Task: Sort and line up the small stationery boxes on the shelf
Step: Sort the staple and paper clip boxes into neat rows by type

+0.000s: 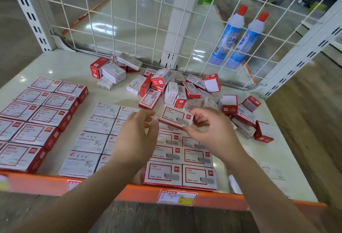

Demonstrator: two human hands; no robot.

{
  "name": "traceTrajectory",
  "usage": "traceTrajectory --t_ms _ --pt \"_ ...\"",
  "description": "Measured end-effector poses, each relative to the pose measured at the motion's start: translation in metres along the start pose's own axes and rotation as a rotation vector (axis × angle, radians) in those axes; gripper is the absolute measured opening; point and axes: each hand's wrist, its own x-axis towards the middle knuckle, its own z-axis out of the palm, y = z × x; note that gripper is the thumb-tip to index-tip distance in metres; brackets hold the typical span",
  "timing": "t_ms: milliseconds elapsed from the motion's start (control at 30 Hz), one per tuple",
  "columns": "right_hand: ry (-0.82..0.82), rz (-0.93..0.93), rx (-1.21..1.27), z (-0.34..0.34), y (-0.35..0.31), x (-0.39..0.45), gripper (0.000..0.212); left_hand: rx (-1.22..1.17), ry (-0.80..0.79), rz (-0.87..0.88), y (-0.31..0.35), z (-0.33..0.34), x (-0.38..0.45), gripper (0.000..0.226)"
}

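Right hand (209, 127) pinches staple box (175, 118).

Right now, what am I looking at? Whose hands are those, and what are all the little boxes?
There is just one picture, taken by a camera on a person's head, looking down, so the two hands belong to that person. The right hand pinches one red and white staples box. The left hand is open beside it and holds nothing. Below is a white shelf in a shop. On it lie tidy rows: red boxes on the left, grey paper clip boxes in the middle, staples boxes near the front. Further back is a jumbled pile not yet sorted. Two blue bottles stand behind the wire grid.
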Motion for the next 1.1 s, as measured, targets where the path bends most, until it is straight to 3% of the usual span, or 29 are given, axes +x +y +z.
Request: traceTrajectory --t_ms 100,300,633,833,1100 --pt "-0.024 -0.038 -0.013 -0.003 -0.005 -0.008 0.025 -0.039 -0.068 -0.023 0.001 -0.003 -0.004 0.036" --pt "-0.021 -0.101 -0.126 -0.008 -0.015 -0.021 0.028 -0.179 -0.171 -0.079 0.004 -0.007 -0.013 0.02" --pt "-0.077 0.017 0.006 -0.014 -0.015 -0.035 0.041 -0.396 -0.196 -0.239 0.01 -0.009 -0.023 0.017" --pt "-0.105 0.03 -0.019 -0.015 -0.015 -0.037 0.04 -0.363 -0.213 -0.249 0.011 -0.008 -0.026 0.028" --pt "-0.113 0.033 0.0 -0.018 -0.011 -0.038 0.044 -0.304 -0.213 -0.232 0.018 -0.006 -0.028 0.015"
